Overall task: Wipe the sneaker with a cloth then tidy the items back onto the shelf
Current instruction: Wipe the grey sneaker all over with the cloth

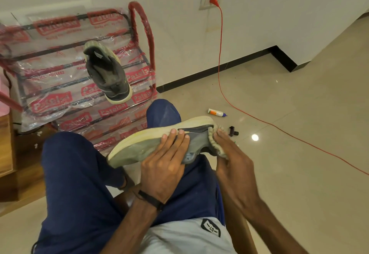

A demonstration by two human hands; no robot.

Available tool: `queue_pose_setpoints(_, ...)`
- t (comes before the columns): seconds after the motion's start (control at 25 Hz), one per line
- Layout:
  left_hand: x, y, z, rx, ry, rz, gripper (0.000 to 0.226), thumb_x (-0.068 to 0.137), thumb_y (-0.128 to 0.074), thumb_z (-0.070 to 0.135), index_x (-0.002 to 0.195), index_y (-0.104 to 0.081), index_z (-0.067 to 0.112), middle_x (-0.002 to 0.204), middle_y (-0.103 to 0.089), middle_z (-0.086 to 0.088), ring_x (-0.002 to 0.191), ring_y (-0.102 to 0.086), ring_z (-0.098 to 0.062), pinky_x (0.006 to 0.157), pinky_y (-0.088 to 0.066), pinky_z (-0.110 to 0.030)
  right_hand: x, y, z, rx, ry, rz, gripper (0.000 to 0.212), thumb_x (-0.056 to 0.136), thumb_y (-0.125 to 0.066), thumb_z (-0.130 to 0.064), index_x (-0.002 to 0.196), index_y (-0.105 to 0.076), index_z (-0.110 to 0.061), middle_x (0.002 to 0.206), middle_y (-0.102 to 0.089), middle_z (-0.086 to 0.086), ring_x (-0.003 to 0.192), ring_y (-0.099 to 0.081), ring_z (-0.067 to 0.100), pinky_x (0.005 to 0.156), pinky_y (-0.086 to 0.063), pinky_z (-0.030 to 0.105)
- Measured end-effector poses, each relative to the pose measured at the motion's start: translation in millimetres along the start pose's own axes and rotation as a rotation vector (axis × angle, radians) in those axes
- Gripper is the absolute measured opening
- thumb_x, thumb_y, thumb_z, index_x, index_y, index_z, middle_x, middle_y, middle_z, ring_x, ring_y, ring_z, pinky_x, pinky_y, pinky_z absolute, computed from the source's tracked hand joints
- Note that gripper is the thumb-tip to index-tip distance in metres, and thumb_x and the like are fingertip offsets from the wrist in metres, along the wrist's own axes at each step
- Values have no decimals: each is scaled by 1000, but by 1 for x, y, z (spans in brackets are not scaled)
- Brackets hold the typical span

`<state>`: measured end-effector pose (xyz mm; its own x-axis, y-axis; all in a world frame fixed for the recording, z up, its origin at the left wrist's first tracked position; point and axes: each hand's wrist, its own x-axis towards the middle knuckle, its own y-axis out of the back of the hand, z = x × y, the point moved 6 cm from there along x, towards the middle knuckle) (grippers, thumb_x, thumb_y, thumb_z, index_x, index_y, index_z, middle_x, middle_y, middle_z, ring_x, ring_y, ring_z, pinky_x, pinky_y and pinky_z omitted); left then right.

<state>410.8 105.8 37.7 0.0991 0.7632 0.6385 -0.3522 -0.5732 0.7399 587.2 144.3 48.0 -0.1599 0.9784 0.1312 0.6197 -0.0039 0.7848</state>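
The right fingers (pixel 219 134) are curled around a grey cloth (pixel 214 144) and press it on one end of the sneaker (pixel 151 142), so the cloth lies between these fingers and the shoe. The left fingers (pixel 180 136) lie almost straight over the side of the sneaker, near its middle, and hold it down on the lap; the fingertips reach the edge of the pale sole. From these fingers the shoe's long axis runs leftward and a little toward the person to its free end, and rightward and away to the end with the cloth. The sole faces away from the person, toward the shelf.

The judgement is that the wiping step is in progress. The next stroke probably goes along this long axis, from the right hand (pixel 233 166) toward the left hand (pixel 165 164), so the left hand may have to shift or turn the shoe.

Beyond the fingers, a second shoe (pixel 107 74) sits on the plastic-wrapped shelf (pixel 60 64), above and left of the left hand. On the floor (pixel 299 114), beyond the right fingers, lie a small bottle (pixel 217 112) and a dark small object (pixel 233 131), apart from each other. A red cable (pixel 219 54) runs from the wall socket across the floor.
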Motion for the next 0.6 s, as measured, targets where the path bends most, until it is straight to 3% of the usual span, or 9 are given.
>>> queue_pose_setpoints(0.12, 1, 1, -14, -33, 102, 35, 36, 96, -54, 4, 128, -70, 5, 133, -67, -7, 127, -62, -23, 101, -55, -46, -17, -5, -30, -18, 144, -8, 67, 84, -57, 9, 144, -54, -19, 154, -43, -9, 145, -35, 4, 117, -33, 22)
queue_pose_setpoints(0.2, 0, 5, -18, -32, 110, 45, 35, 96, -54, 3, 127, -70, 5, 133, -67, -8, 126, -63, -23, 100, -55, -47, -17, -7, -29, -17, 232, -32, 69, 81, -59, 13, 143, -56, -17, 154, -46, -7, 146, -35, 5, 117, -35, 26)
queue_pose_setpoints(0.32, 0, 2, -2, -9, 60, 23, 33, 96, -57, 2, 126, -71, 5, 133, -67, -9, 127, -62, -24, 99, -56, -46, 0, 1, 0, 148, -61, 26, 69, 86, -64, 10, 141, -56, -30, 148, -50, -15, 140, -41, -2, 115, -40, 36)
queue_pose_setpoints(0.36, 0, 1, 0, -15, 61, 22, 33, 96, -58, 2, 126, -71, 5, 133, -67, -8, 127, -62, -23, 100, -56, -46, 0, 3, -4, 171, -73, 60, 67, 86, -65, 9, 140, -56, -30, 147, -51, -15, 138, -43, -3, 114, -40, 35)
queue_pose_setpoints(0.6, -3, 7, -13, -40, 107, 53, 31, 94, -69, 7, 125, -71, 5, 135, -65, -8, 128, -61, -22, 101, -55, -45, -17, -3, -60, 1, 375, 10, 62, 79, -56, 18, 134, -63, -9, 149, -52, -1, 145, -39, 13, 113, -42, 34)
